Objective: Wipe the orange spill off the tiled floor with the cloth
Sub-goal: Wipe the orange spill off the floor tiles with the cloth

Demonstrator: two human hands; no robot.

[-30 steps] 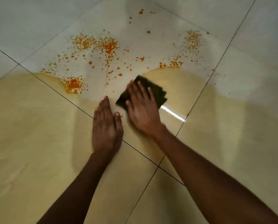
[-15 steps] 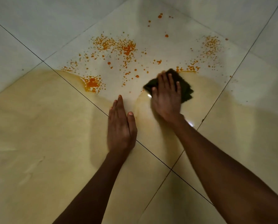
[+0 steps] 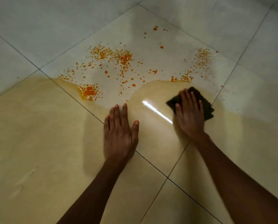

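Observation:
Orange droplets [image 3: 123, 58] speckle a pale floor tile, with a thicker blotch [image 3: 88, 92] at the left and a scatter [image 3: 203, 57] at the far right. A dark folded cloth [image 3: 207, 104] lies flat on the tile below the right scatter. My right hand [image 3: 189, 113] presses down on the cloth, fingers spread over it, covering most of it. My left hand [image 3: 119, 133] rests palm-down on the floor to the left, fingers together, holding nothing. A yellowish wet smear [image 3: 159, 89] covers the tiles around both hands.
The glossy tiled floor [image 3: 38, 29] has dark grout lines crossing near my wrists. A bright light reflection [image 3: 157, 111] streaks the wet tile between my hands. Pale unstained tiles lie at the far edge.
My right hand has slid the cloth to the right and slightly toward me, away from the droplets. My left hand has stayed flat on the floor.

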